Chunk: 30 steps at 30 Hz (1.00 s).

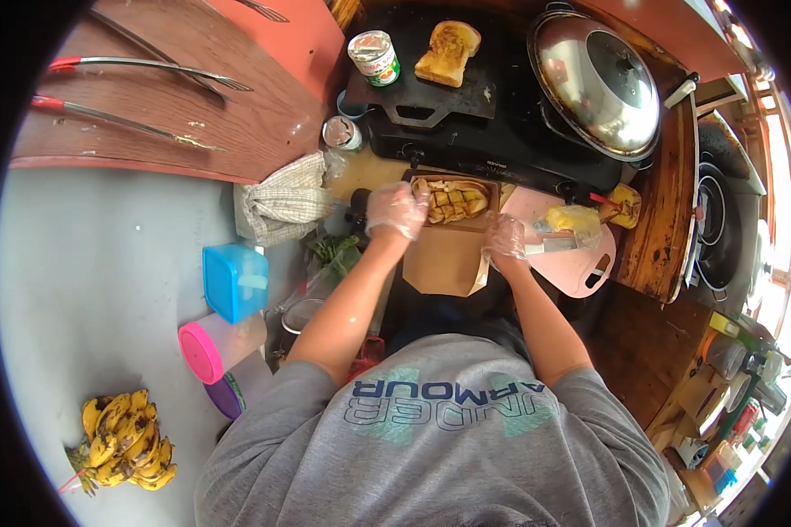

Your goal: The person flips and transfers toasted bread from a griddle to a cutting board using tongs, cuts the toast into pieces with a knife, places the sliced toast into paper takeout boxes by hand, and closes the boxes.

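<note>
A brown paper takeout box [446,259] lies open in front of me, its lid flap folded toward my body. Inside sits food cut into squares [453,202], golden brown on top, possibly toast. Both hands wear clear plastic gloves. My left hand [397,209] is closed at the box's left side, with its fingertips by the food. At the right side, my right hand [506,239] is closed around the box edge. Beside it, a knife [549,246] rests on a pink cutting board [571,270], next to a plastic bag with something yellow [574,220].
Behind the box is a black gas stove [492,162] bearing a griddle with toasted bread [448,53], a can [373,58] and a lidded pan [596,79]. A checked cloth [283,200], a blue container [235,283], bananas [127,439] and tongs [141,63] are to the left.
</note>
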Each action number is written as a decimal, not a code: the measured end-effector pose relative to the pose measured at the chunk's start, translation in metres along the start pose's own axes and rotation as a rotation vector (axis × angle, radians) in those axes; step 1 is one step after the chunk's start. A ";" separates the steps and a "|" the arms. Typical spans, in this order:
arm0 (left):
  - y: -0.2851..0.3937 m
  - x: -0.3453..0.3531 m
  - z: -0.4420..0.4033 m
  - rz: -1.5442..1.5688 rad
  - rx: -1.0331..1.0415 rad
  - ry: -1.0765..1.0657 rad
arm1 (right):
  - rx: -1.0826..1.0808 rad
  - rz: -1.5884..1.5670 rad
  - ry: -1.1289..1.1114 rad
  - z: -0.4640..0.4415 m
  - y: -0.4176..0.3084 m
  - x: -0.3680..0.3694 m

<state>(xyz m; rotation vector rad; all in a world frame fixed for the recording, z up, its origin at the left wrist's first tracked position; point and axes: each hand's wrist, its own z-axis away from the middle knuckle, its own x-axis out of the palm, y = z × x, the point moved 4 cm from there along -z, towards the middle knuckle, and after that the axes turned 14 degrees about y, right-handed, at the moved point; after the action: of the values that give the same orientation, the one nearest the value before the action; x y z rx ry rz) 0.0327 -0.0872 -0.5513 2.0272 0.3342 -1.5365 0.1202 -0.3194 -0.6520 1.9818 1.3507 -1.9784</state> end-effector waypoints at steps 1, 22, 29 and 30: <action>0.008 0.008 0.000 -0.116 -0.005 -0.023 | 0.086 -0.094 0.021 0.000 -0.001 -0.004; 0.033 0.063 -0.025 -0.400 0.215 -0.366 | 0.498 0.066 -0.077 -0.069 -0.018 -0.030; 0.028 0.065 -0.026 -0.366 0.204 -0.364 | 0.511 0.125 -0.144 -0.074 -0.002 -0.016; 0.025 0.068 -0.025 -0.355 0.205 -0.356 | 0.493 0.126 -0.173 -0.075 0.000 -0.014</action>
<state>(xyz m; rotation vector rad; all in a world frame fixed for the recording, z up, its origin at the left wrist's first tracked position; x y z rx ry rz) 0.0866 -0.1019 -0.6032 1.8598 0.4240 -2.1907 0.1819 -0.2836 -0.6264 1.9346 0.7293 -2.5290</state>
